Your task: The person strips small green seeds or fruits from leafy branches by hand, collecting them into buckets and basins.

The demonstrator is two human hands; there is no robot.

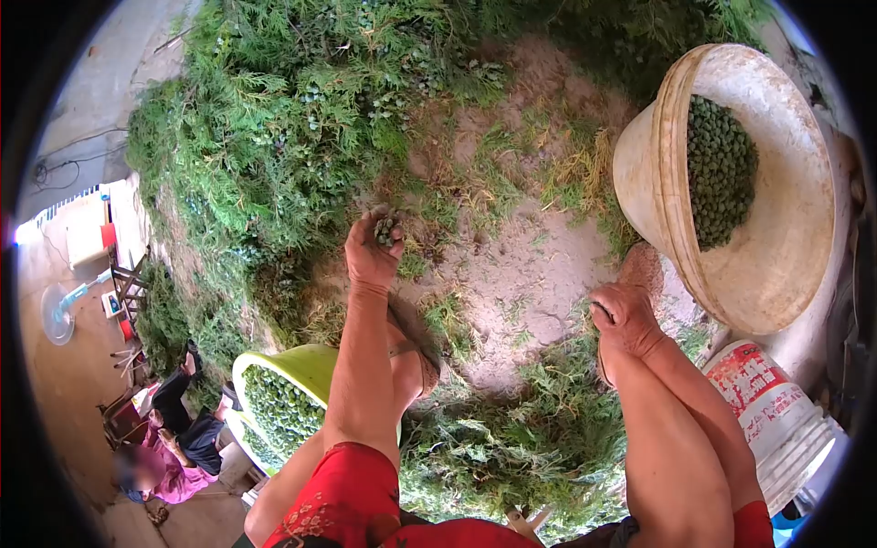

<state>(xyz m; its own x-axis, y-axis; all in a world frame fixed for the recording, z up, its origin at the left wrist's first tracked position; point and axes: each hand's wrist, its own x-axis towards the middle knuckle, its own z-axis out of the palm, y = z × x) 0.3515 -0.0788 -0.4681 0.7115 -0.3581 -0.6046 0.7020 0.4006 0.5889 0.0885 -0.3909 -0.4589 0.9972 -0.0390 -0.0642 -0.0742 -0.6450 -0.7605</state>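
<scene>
My left hand (373, 251) is closed loosely around a small cluster of green seed cones (385, 232), above the ground beside the leafy pile. My right hand (625, 318) is near my right knee and shoe, its fingers curled in; whatever is inside them, if anything, is hidden. To its right, a large off-white tub (776, 210) is tilted, with many green cones (717, 173) inside. By my left leg stands a yellow-green basin (315, 370) filled with more green cones (277, 402).
Cut evergreen branches (274, 137) with cones are heaped at the upper left, and loose sprigs (512, 438) lie between my legs. A red-and-white bucket (767, 402) stands at right. Another person (187, 447) sits at lower left, near a fan (58, 315).
</scene>
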